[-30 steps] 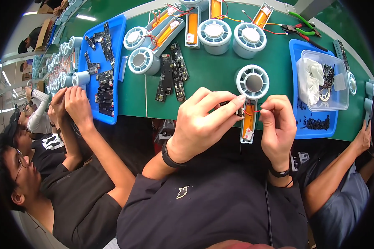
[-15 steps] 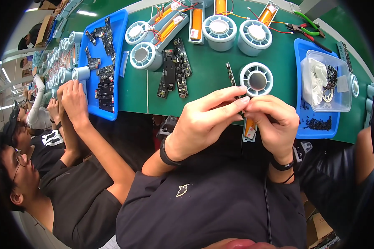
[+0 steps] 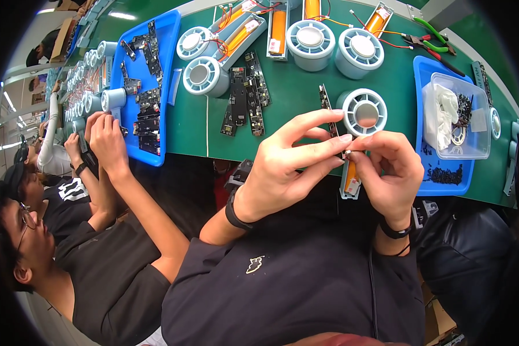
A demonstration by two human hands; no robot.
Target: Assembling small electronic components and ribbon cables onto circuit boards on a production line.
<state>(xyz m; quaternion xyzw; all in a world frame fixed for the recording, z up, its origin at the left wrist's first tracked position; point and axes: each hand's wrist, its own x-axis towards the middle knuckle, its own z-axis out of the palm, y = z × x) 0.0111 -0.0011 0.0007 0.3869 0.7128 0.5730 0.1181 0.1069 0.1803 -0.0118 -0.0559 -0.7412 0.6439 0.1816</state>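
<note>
**Orange cell module pinched between two hands**

Orange and grey, one battery module point(image 3: 350, 176) hangs upright at the near edge of the green worktop point(image 3: 294, 95), below one round grey housing point(image 3: 363, 112). Four more round housings point(image 3: 311, 37) and three orange modules point(image 3: 277, 26) lie farther back, with two blue trays point(image 3: 425, 86). Left hand point(image 3: 288, 161) arches over, thumb and forefinger pinching the module's top; right hand point(image 3: 389, 173) curls in, fingers point(image 3: 360, 141) clenched on the same spot
</note>
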